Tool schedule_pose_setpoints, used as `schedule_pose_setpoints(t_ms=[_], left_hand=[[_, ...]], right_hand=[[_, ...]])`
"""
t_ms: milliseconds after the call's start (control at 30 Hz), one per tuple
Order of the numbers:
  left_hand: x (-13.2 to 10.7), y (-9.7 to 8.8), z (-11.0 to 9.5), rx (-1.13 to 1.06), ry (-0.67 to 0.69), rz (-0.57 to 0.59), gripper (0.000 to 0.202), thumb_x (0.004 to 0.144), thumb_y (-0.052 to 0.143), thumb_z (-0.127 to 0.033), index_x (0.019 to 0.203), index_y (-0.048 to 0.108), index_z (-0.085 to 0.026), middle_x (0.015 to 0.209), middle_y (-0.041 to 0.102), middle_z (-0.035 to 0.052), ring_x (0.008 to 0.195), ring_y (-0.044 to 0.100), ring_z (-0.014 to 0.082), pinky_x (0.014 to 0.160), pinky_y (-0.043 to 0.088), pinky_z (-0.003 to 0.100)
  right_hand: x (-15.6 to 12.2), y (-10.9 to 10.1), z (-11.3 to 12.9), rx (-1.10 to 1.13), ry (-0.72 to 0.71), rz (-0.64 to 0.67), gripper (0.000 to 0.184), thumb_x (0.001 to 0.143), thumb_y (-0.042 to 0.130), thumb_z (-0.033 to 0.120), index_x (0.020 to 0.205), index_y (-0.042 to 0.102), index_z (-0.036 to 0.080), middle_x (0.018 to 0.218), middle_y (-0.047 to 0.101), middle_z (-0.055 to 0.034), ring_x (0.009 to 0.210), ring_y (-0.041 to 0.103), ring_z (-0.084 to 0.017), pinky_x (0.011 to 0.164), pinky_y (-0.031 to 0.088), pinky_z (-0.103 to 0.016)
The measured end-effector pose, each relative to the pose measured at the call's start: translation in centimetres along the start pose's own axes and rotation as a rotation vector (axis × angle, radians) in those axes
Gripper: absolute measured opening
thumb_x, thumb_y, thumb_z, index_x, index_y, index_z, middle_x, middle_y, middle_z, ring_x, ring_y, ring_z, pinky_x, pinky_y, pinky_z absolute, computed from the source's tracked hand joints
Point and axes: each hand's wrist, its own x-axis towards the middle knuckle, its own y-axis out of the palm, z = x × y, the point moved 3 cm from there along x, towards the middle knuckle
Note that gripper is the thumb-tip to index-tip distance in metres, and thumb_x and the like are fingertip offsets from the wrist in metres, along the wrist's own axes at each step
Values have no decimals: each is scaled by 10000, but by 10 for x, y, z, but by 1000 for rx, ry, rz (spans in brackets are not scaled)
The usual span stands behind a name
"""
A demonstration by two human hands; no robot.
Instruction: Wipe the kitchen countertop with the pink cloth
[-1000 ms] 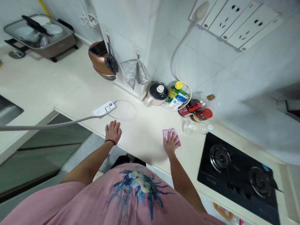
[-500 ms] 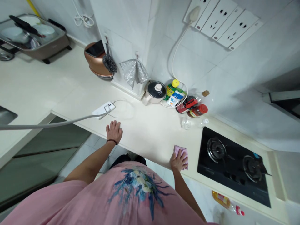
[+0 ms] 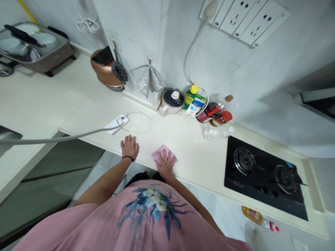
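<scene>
My right hand (image 3: 165, 162) lies flat with spread fingers on a pink cloth (image 3: 160, 153), pressing it onto the cream countertop (image 3: 188, 153) near the front edge. My left hand (image 3: 129, 146) rests palm down on the counter just to the left of the cloth, fingers together and stretched out, holding nothing. A dark band circles the left wrist.
A white power strip (image 3: 116, 122) with a grey cable lies behind the left hand. A small lidded pot (image 3: 172, 100), sauce bottles (image 3: 217, 116) and a lying clear bottle (image 3: 217, 132) stand by the wall. A black gas hob (image 3: 264, 174) is at right, a copper pot (image 3: 106, 69) at back left.
My right hand slid the pink cloth from beside the clear bottle toward the hob's front corner, then left along the counter edge to beside my left hand. The left hand stayed put.
</scene>
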Motion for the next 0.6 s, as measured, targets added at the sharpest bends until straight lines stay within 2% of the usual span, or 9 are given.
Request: schedule_pose_setpoints(t_ms=[100, 200, 300, 467, 600], left_hand=[[0, 0, 1, 15, -4, -4, 635, 1008, 375, -351, 1599, 504, -157, 1758, 342, 166, 1671, 187, 323, 1347, 86, 630], [0, 0, 1, 13, -3, 0, 632, 1010, 372, -354, 1600, 503, -170, 1760, 339, 162, 1672, 187, 322, 1346, 92, 637], [0, 0, 2, 6, -5, 4, 625, 1011, 371, -359, 1592, 511, -178, 1760, 339, 161, 1670, 193, 325, 1345, 100, 642], [1, -1, 2, 14, -10, 1, 626, 1016, 358, -370, 1588, 515, -171, 1756, 346, 168, 1666, 204, 331, 1345, 105, 641], [1, -1, 2, 9, -6, -2, 632, 1014, 355, -375, 1587, 515, -165, 1755, 344, 178, 1667, 202, 329, 1346, 99, 635]], right_hand=[[5, -1, 17, 13, -126, -7, 699, 1058, 526, 601, 1701, 342, 398, 1818, 222, -32, 1673, 78, -410, 1295, 66, -731], [-1, -3, 8, 23, -166, -4, 658, 1072, 502, 594, 1690, 355, 424, 1810, 254, -5, 1672, 114, -377, 1309, 69, -703], [-15, -3, -21, 14, -92, 15, 608, 1085, 480, 558, 1673, 398, 426, 1803, 275, 3, 1670, 126, -374, 1310, 81, -697], [-49, -1, -87, -66, 189, 29, 607, 1083, 468, 506, 1676, 413, 389, 1807, 266, -22, 1668, 112, -389, 1300, 113, -710], [-79, -1, -134, -111, 398, -10, 605, 1095, 407, 491, 1686, 396, 366, 1808, 260, -27, 1668, 98, -385, 1293, 140, -712]])
